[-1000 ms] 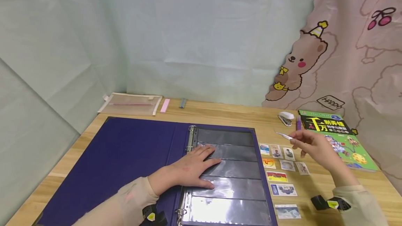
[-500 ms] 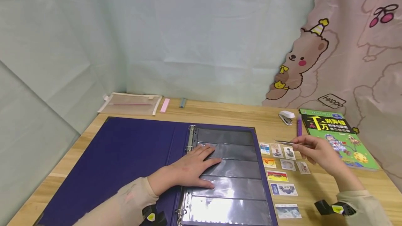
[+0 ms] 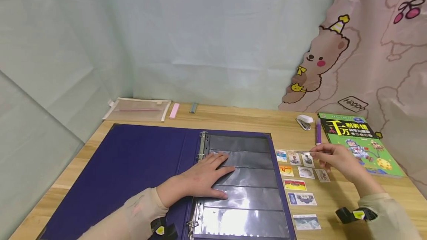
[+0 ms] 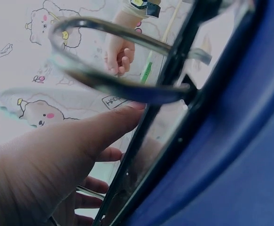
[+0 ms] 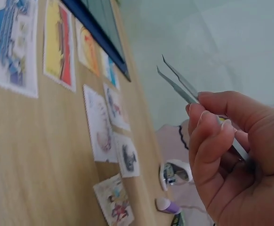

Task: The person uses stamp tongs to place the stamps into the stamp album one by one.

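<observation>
My left hand [image 3: 200, 177] rests with spread fingers on the black pocket page [image 3: 247, 179] of an open blue ring binder [image 3: 143, 158]. In the left wrist view its thumb lies near a metal binder ring [image 4: 104, 87]. My right hand [image 3: 337, 160] pinches a pair of thin metal tweezers [image 5: 183, 94]. Their bent tips stand apart, with nothing seen between them in the right wrist view. From the head view, the tweezers lie over the top row of stamps, by a stamp with a figure [image 3: 294, 159]; contact cannot be told. Several other stamps [image 3: 301, 199] lie right of the binder.
Behind the stamps are a white stapler [image 3: 304, 121], a purple pen-like tube [image 3: 318, 132] and a green book [image 3: 363, 147]. A mesh zip pouch [image 3: 137, 110], a pink strip [image 3: 174, 110] and a grey-blue strip [image 3: 193, 107] lie along the table's back edge.
My right hand has come down and slightly right, then the tweezers' tips sank toward the top row of stamps. The left hand stays on the page.
</observation>
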{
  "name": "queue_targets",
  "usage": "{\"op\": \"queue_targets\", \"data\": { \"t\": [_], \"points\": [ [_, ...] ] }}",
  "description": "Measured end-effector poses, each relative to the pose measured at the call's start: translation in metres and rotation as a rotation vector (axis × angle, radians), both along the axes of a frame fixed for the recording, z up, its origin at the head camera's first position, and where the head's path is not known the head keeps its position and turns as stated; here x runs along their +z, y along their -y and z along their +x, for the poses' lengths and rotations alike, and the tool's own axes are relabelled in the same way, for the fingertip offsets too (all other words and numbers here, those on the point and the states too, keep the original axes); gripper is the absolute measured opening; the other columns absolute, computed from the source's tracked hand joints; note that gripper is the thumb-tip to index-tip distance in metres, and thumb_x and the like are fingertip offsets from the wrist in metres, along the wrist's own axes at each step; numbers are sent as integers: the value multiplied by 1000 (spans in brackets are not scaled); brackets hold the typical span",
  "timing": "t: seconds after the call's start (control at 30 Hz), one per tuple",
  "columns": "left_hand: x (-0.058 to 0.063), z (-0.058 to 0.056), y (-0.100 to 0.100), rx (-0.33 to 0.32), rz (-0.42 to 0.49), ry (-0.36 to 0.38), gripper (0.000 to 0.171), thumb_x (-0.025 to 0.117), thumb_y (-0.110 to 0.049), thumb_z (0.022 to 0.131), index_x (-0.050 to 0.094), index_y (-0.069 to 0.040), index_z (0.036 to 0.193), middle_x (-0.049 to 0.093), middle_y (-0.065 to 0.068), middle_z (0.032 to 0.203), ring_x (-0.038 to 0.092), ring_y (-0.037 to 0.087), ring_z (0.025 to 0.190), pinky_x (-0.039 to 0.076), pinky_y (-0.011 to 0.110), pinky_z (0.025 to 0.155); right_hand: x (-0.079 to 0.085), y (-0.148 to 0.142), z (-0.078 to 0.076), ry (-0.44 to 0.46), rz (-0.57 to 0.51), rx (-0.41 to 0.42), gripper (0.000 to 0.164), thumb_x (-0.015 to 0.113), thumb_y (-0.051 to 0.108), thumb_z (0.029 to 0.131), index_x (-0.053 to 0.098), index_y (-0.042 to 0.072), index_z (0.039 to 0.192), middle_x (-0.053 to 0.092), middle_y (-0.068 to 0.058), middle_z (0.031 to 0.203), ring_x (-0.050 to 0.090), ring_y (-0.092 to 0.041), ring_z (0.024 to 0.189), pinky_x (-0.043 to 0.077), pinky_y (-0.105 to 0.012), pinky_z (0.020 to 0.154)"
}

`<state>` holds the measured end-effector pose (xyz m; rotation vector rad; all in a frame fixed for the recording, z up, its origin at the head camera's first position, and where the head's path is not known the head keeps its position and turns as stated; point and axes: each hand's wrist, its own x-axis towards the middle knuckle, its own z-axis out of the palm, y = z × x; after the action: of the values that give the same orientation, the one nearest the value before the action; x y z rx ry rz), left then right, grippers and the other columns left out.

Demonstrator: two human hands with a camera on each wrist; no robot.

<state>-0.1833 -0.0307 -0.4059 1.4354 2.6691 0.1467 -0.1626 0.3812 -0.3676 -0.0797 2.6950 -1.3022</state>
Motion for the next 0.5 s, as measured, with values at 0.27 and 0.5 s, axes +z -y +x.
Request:
{"op": "queue_targets", "data": {
  "t": [0.27, 0.5],
  "points": [
    [-1, 0, 0, 3, -7, 4, 77, 40, -70, 78, 25, -29, 141, 16, 11, 150, 12, 28, 140, 16, 46, 111, -3, -4, -4, 96, -26, 39, 35, 54, 23, 89, 52, -7, 108, 55, 1, 72, 51, -9, 58, 45, -28, 50],
    [0, -1, 0, 0, -9, 4, 77, 41, -69, 78, 25, -28, 141, 17, 11, 150, 12, 28, 140, 16, 46, 111, -4, -7, -10, 105, 48, 42, 33, 52, 23, 90, 55, -7, 105, 56, -4, 71, 51, -9, 56, 46, -28, 51]
  ]
}}
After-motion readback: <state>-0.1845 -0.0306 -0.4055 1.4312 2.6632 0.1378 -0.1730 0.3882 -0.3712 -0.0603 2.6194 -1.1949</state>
